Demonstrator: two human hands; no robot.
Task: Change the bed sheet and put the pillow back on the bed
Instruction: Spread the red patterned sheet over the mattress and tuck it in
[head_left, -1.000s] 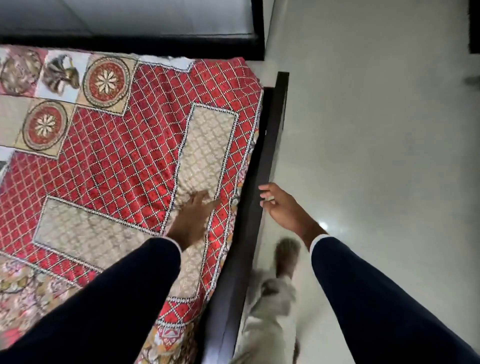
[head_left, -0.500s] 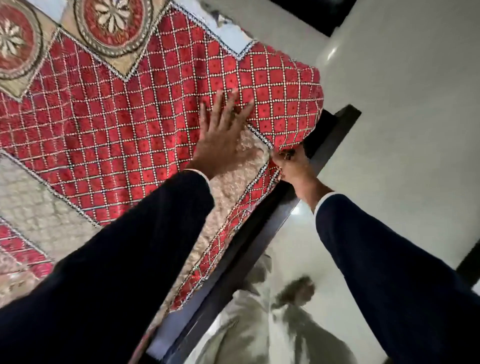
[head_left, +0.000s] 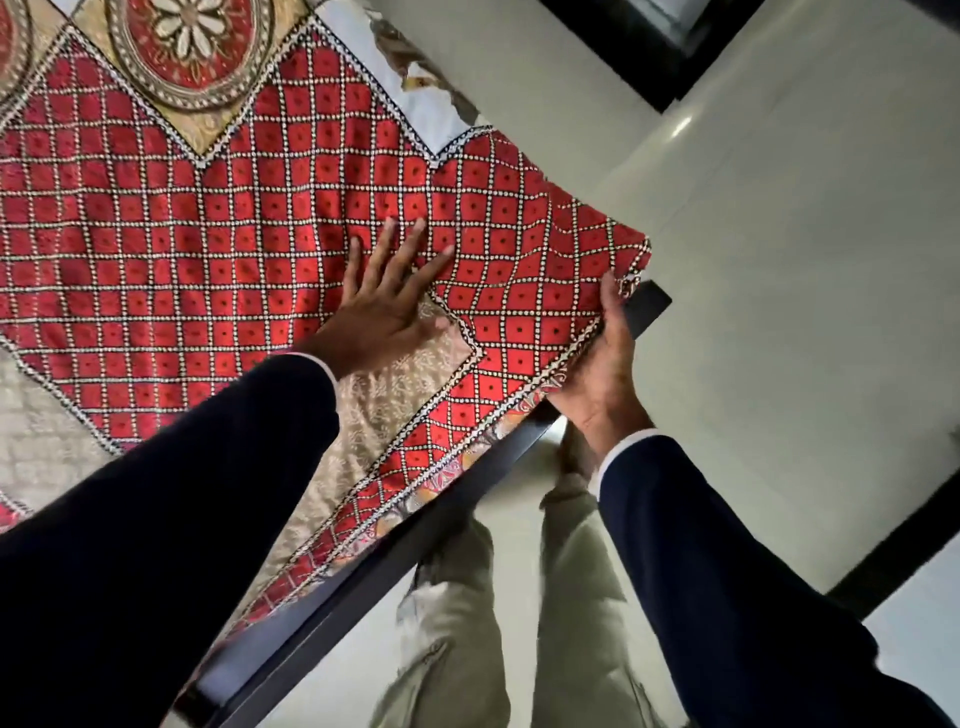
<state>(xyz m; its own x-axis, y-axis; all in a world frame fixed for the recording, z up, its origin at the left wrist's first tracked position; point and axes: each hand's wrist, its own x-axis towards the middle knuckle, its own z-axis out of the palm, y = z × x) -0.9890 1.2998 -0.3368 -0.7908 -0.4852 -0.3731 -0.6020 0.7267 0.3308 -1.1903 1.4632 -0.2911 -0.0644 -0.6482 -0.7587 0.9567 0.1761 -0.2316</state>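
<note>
Now, from the head camera, we are looking down over the near right corner of the bed, and we are seeing the bed sheet (head_left: 223, 249) lying spread over the mattress, filling the left and far part of the view. It is showing a red grid of squares edged with white dots, beige patterned panels, and round flower medallions at the far left. Its corner is reaching out to the right, just over the end of the dark bed frame (head_left: 415, 530), which is running diagonally from the near left up to the right.

We are pressing our left hand (head_left: 384, 306) flat on top of the sheet, fingers straight and spread, palm down, where the red grid is meeting a beige panel. It is grasping nothing; it is only resting on the cloth.

Our right hand (head_left: 602, 374) is sitting at the edge of the bed, just beside the frame rail, with the fingers curled up around the border of the sheet near its corner, gripping the hem from below. The fingertips are partly hidden behind the cloth.

Both our arms are wearing dark navy sleeves (head_left: 727, 582) with a thin white cuff showing at each wrist. Below, between the arms, our light trousers (head_left: 467, 623) are looking blurred over the pale glossy floor (head_left: 779, 260). We are not seeing any pillow in this view.
</note>
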